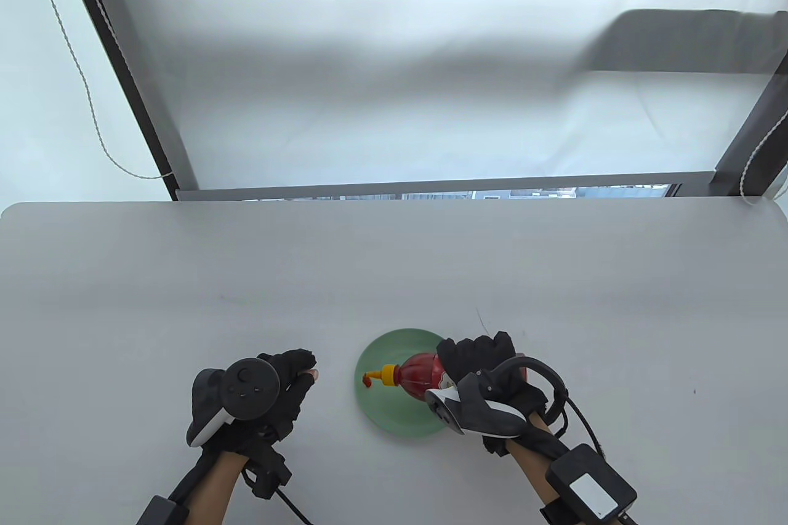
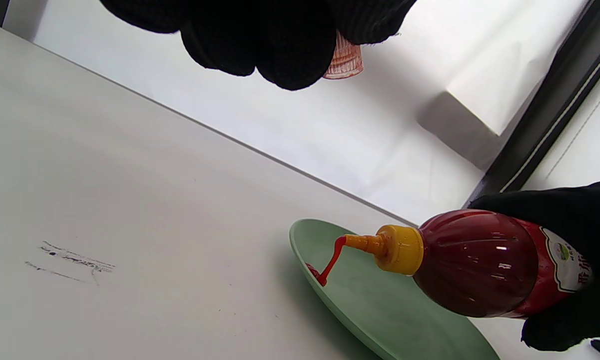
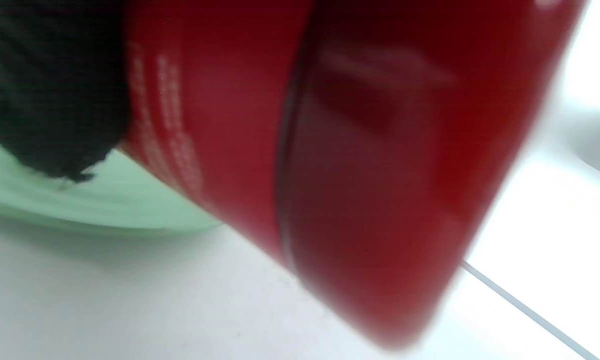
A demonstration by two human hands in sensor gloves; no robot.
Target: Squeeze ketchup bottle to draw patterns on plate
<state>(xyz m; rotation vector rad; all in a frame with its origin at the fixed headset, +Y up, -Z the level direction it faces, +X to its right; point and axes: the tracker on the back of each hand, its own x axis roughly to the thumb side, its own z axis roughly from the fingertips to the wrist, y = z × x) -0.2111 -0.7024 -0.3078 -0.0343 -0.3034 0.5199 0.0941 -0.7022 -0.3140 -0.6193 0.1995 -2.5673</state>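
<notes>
A red ketchup bottle [image 1: 422, 375] with a yellow nozzle [image 1: 383, 375] lies tilted over a green plate [image 1: 394, 420], nozzle pointing left. My right hand [image 1: 477, 365] grips the bottle's body. A stream of ketchup [image 2: 332, 257] runs from the nozzle tip onto the plate's left side [image 2: 315, 272]. In the right wrist view the bottle [image 3: 339, 150] fills the frame, with the plate [image 3: 80, 210] under it. My left hand [image 1: 289, 374] hovers left of the plate, fingers curled around a small clear reddish cap [image 2: 343, 62].
The grey table [image 1: 246, 291] reaches back to a window ledge. A faint pencil-like scuff [image 2: 72, 260] marks the tabletop left of the plate. Cables trail from both wrists at the near edge.
</notes>
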